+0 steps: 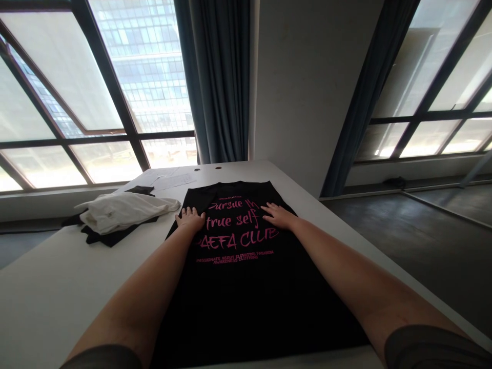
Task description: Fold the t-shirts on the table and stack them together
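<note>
A black shirt point(246, 302) with pink lettering lies spread flat, its collar end away from me. On its left edge, beside the lettering, my left hand point(190, 219) rests palm down with the fingers apart. My right hand point(280, 215) lies on the shirt's right side at about the same height, fingers spread, its tips by the ends of the upper printed lines. Neither hand grips anything. Both forearms reach over the sides of the shirt.
The shirt lies on a white table point(46, 292). To the left is a pile with a white garment point(126, 209) over black cloth point(111, 237). Papers point(175, 181) and two small round holes are near the far edge. Curtains, windows and a pillar stand beyond.
</note>
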{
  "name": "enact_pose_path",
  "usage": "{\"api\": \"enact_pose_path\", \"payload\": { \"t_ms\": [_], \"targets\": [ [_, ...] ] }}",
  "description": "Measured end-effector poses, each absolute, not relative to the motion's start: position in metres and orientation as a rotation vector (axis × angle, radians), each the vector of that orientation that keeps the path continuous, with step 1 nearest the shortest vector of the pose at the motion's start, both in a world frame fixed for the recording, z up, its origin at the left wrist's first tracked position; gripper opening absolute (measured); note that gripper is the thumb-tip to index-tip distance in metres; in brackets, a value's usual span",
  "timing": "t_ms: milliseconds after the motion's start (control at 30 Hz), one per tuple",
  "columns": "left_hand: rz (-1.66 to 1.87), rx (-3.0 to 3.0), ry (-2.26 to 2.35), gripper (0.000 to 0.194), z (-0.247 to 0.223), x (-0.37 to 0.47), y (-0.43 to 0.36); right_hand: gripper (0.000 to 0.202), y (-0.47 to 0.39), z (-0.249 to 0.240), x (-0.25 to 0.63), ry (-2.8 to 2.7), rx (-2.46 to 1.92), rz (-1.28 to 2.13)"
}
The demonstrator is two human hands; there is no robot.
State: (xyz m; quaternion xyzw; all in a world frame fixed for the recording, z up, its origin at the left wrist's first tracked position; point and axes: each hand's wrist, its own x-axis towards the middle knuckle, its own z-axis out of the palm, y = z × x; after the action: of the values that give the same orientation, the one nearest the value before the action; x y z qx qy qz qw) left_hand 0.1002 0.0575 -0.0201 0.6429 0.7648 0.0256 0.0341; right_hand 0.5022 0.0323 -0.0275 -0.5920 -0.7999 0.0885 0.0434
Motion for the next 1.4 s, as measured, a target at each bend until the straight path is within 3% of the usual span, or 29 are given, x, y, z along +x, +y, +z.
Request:
{"api": "enact_pose_path", "payload": {
  "t_ms": [967,1233,1400],
  "targets": [
    [0.139,2.119,2.273,0.068,-0.011,0.099,0.043,0.073,0.035,-0.029,0.504,-2.46,-1.802,0.25],
    [0.153,2.399,2.357,0.07,-0.007,0.047,-0.073,0.073,0.043,-0.036,0.506,-2.471,-1.825,0.235],
    [-0.004,2.392,2.441,0.047,-0.001,-0.014,-0.155,0.073,0.046,-0.038,0.507,-2.472,-1.882,0.227]
  ]
}}
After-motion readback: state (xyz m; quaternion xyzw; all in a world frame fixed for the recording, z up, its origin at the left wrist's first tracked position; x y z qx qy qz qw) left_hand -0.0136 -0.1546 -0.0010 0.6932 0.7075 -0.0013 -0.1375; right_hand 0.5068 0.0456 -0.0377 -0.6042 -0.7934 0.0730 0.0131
